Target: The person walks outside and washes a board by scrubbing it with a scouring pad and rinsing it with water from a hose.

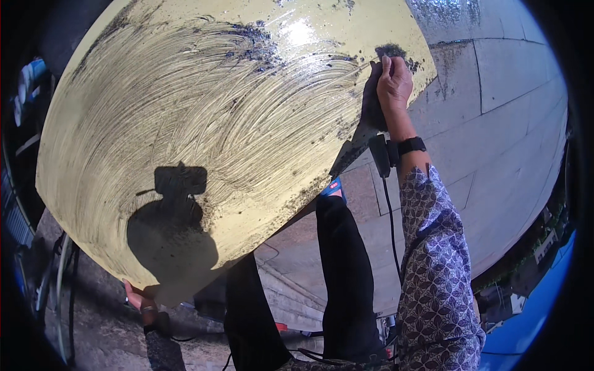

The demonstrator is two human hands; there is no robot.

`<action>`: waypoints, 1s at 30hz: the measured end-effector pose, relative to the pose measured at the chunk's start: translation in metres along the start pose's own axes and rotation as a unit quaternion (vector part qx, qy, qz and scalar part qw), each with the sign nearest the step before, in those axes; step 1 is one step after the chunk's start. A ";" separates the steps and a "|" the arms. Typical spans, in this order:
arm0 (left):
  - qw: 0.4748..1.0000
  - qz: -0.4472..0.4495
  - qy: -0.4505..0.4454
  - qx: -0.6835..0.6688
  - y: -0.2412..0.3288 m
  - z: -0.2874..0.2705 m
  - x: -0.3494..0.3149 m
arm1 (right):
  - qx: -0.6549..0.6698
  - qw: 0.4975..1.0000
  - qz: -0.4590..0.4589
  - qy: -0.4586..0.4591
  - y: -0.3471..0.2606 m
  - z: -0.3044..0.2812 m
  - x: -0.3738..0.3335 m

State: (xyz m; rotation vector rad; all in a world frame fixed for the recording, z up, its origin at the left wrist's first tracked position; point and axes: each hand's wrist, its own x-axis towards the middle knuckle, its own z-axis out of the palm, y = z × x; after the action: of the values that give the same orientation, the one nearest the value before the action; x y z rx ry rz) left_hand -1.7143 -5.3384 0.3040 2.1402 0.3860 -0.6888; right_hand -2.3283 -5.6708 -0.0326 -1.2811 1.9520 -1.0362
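Head view — scrubbing step: right hand [393, 83] clamps dark pad [372, 99] on soapy yellow board [204, 130], left hand [141, 301] grips lower edge — next stroke likely needs firm bracing.

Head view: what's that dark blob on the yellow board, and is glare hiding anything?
Head view: the blob is the person's own shadow cast in hard sunlight on the yellow board; a small glare patch whitens its top; fisheye bends the paving lines; right hand sharp.

round board [185, 123]: glossy wet yellow, streaked | pavement [495, 93]: matt stone slabs
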 end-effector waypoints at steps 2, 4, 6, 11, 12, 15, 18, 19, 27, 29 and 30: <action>1.000 -0.021 0.018 -0.012 0.017 -0.013 -0.001 | -0.192 0.968 -0.095 -0.129 -0.073 0.008 -0.081; 1.000 -0.027 -0.012 0.000 0.014 -0.009 -0.005 | -0.140 0.949 -0.154 -0.237 -0.105 -0.007 -0.131; 0.999 -0.006 0.022 0.039 0.007 0.003 -0.006 | -0.161 0.934 -0.194 -0.255 -0.085 -0.022 -0.113; 0.994 -0.075 -0.076 -0.009 -0.004 0.010 0.002 | -0.345 0.938 -0.014 -0.024 0.074 -0.083 0.069; 0.994 -0.078 -0.076 -0.009 -0.006 0.015 0.004 | -0.357 0.933 0.036 -0.004 0.077 -0.087 0.090; 0.999 -0.048 -0.020 0.012 0.015 0.006 0.007 | -0.295 0.954 0.006 -0.050 0.033 -0.054 0.035; 0.994 -0.106 -0.018 0.027 0.020 0.015 -0.008 | -0.200 0.964 -0.087 -0.154 -0.027 -0.045 -0.055; 0.995 -0.094 -0.020 0.027 0.025 0.014 -0.010 | -0.183 0.957 -0.125 -0.189 -0.039 -0.045 -0.057; 0.997 -0.042 -0.017 0.070 0.000 0.021 -0.004 | -0.337 0.937 0.081 -0.044 0.114 -0.103 0.086; 0.996 -0.042 -0.022 0.077 0.005 0.023 -0.004 | -0.367 0.930 -0.027 -0.003 0.108 -0.096 0.047; 0.995 -0.024 -0.041 0.090 0.004 0.021 -0.005 | -0.304 0.952 -0.035 -0.026 0.095 -0.090 0.020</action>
State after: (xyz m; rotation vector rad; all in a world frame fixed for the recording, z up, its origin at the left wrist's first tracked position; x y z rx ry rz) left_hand -1.7236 -5.3574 0.2993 2.2693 0.3433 -0.8654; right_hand -2.4524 -5.6412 -0.0662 -1.6829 2.2885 -0.4204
